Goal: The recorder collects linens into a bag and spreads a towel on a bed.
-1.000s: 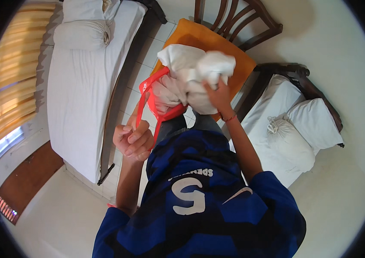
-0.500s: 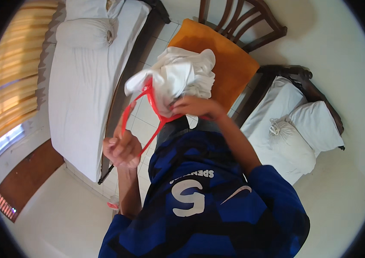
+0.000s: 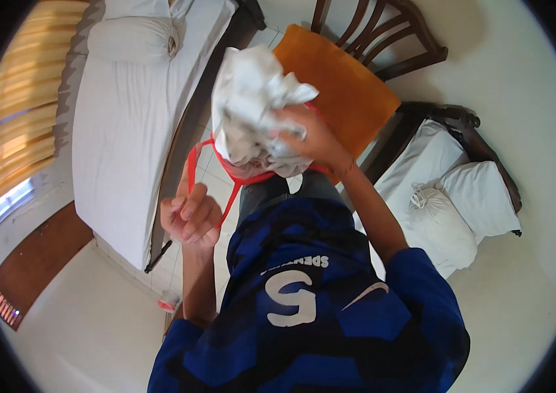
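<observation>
My left hand [image 3: 191, 215] is closed around the red strap [image 3: 192, 171] of a bag, keeping it raised at the left. The bag's red rim [image 3: 251, 179] opens in front of my legs. A crumpled white cloth [image 3: 246, 82] bulges up out of the bag, blurred by motion. My right hand [image 3: 314, 136] grips the right side of this cloth, and its fingertips are partly hidden in the folds. More greyish-white fabric [image 3: 242, 147] shows lower down, inside the rim.
Just beyond the bag stands a wooden chair with an orange seat [image 3: 343, 72]. A bed with a white sheet [image 3: 127, 124] runs along the left. Another bed with white pillows [image 3: 481, 193] is at the right. Pale floor tiles [image 3: 209, 177] show between them.
My right hand has moved from the bag's rim up to the cloth. The white cloth has shifted off the chair seat and now bunches higher over the bag. My left hand still holds the strap.
</observation>
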The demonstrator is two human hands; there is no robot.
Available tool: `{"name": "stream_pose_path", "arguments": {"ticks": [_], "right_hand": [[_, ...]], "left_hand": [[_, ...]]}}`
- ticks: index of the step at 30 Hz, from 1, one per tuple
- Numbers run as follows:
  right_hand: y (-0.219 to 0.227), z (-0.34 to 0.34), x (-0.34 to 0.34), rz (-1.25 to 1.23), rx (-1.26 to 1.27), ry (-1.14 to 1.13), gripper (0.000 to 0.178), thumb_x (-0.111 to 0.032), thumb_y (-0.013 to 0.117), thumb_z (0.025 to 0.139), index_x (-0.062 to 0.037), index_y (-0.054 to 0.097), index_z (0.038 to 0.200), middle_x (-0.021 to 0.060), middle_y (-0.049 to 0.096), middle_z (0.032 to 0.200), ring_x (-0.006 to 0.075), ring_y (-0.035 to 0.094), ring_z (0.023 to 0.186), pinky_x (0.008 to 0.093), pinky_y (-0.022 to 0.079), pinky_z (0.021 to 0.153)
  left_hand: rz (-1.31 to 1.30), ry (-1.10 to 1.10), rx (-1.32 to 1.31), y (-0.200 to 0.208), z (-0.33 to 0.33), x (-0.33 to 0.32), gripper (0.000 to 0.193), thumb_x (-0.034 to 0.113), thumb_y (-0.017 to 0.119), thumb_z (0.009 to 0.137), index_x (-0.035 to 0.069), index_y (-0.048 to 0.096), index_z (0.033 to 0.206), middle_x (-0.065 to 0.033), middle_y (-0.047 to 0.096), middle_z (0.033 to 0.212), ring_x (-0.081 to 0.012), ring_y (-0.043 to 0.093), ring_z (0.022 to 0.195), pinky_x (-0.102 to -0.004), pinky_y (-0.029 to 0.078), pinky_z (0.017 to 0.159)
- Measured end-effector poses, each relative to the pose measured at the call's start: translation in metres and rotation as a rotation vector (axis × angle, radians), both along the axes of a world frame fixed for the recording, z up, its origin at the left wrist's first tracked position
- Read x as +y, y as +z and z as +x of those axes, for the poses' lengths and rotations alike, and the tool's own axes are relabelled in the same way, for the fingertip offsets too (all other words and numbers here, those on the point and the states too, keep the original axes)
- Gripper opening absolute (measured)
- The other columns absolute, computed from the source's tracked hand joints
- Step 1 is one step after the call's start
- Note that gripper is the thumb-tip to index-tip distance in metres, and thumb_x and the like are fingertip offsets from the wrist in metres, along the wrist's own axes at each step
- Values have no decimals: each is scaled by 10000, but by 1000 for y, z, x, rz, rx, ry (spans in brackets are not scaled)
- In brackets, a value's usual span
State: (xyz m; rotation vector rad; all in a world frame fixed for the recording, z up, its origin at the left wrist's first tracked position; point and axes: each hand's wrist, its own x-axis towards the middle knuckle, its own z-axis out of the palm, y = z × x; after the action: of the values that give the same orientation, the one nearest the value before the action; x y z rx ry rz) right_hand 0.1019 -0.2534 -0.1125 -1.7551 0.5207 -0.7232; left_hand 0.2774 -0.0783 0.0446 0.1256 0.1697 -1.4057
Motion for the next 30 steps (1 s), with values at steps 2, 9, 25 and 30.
{"name": "stream_pose_path", "arguments": {"ticks": [2, 9, 25, 30], "right_hand": [[26, 7, 42, -43, 116, 312, 315, -230, 624, 872, -30, 667, 1111, 155, 668, 1050, 303, 644, 981, 382, 478, 908], [-95, 94, 59, 120, 541, 768, 331, -230, 523, 845, -91, 692, 1093, 137, 660, 1135, 281, 581, 1143, 371, 405, 1026], [-31, 101, 96, -504, 524, 566, 215, -210, 611, 850, -44, 658, 978, 87, 597, 1071, 292, 613, 1017, 440, 479, 877], [-68, 83, 102, -357, 496, 532, 296, -274, 533, 882, -51, 711, 958, 140, 615, 1181, 279, 581, 1132, 435, 469, 914]], "left_hand": [[-9, -15, 6, -5, 6, -8, 770, 49, 413, 872, 8, -5, 1518, -143, 551, 783, -110, 504, 408, -210, 483, 364], [24, -175, -137, 7, -17, -3, 806, 43, 426, 856, -33, -55, 1498, -116, 529, 638, -118, 521, 389, -218, 492, 360], [19, 92, 11, -15, 15, 6, 675, 77, 407, 903, -98, 103, 1479, -98, 542, 799, -77, 485, 455, -205, 477, 403], [39, 269, 126, -1, 26, 17, 697, 73, 433, 894, -31, 119, 1507, -52, 469, 710, -79, 426, 411, -205, 435, 371]]}}
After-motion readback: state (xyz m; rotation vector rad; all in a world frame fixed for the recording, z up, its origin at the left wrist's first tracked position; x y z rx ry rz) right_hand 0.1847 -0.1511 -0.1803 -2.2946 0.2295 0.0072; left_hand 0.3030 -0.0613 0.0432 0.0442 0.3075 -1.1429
